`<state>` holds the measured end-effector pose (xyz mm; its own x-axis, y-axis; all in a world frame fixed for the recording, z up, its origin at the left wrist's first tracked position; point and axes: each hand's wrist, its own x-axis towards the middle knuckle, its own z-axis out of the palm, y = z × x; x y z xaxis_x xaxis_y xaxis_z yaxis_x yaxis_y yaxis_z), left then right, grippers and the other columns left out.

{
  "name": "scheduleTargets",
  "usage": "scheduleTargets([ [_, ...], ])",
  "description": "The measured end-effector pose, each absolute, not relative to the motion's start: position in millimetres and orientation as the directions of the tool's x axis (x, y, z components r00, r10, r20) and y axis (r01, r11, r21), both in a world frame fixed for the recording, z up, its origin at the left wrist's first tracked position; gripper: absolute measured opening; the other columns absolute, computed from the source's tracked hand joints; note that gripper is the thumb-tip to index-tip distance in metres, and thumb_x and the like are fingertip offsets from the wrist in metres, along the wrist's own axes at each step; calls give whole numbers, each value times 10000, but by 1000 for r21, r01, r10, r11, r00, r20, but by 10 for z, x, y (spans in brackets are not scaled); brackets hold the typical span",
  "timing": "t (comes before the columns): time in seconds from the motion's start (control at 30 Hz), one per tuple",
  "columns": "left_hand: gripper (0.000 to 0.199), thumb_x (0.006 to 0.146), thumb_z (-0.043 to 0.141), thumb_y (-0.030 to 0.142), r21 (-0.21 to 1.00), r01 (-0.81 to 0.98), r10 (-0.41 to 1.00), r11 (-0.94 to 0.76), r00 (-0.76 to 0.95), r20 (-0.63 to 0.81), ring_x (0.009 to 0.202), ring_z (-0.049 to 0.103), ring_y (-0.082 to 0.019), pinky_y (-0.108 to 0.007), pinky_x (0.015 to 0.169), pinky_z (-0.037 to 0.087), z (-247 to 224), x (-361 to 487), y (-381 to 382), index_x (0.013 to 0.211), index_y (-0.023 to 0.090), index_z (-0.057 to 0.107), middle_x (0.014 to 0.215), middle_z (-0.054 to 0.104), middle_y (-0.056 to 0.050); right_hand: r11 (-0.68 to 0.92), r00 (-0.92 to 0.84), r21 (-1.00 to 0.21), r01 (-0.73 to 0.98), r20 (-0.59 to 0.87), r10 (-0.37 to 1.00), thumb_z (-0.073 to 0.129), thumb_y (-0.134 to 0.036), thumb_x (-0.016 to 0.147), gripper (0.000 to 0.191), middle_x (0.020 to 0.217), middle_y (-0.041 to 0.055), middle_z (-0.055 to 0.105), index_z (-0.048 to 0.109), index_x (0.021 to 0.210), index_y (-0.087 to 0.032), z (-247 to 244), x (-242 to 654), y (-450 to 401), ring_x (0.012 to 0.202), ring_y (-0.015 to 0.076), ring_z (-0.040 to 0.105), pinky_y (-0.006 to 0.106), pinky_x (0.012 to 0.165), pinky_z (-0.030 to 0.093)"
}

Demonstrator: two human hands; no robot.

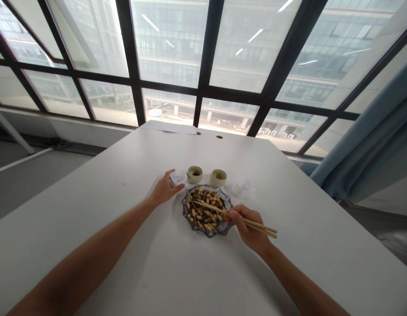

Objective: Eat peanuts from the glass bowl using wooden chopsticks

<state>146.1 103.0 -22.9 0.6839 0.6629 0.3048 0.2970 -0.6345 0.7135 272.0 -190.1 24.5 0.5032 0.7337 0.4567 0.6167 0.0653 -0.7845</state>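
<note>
Your right hand (248, 226) grips the chopsticks (234, 216), with the tips resting over the glass plate (206, 210) of peanuts and seeds. Your left hand (164, 189) pinches the small clear box (178, 177), which stands at 11 o'clock from the plate, touching the left cup (194, 174). It seems you are at the picking step. The next move needs a firm pinch on one nut.

Two green cups (206, 175), clear plastic cup (242, 188), papers (170, 127), blue curtain (371, 140), large windows (203, 57)
</note>
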Motion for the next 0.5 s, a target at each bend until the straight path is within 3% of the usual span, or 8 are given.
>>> scheduleTargets([
  [0.27, 785, 750, 684, 519, 700, 308, 662, -644, 683, 309, 1031, 657, -268, -416, 911, 515, -252, 1469, 1039, 1389, 153, 414, 1148, 679, -137, 53, 500, -770, 636, 463, 732, 576, -501, 907, 373, 610, 37, 704, 683, 702, -208, 246, 2687, -1887, 529, 168, 655, 264, 521, 527],
  [0.5, 802, 748, 683, 534, 709, 299, 660, -638, 686, 305, 1043, 654, -275, -419, 919, 512, -258, 1465, 1049, 1392, 144, 407, 1163, 672, -149, 94, 712, -927, 364, 342, 613, 613, -592, 850, 429, 571, 46, 686, 672, 695, -196, 203, 2791, -1886, 466, 171, 621, 285, 453, 535],
])
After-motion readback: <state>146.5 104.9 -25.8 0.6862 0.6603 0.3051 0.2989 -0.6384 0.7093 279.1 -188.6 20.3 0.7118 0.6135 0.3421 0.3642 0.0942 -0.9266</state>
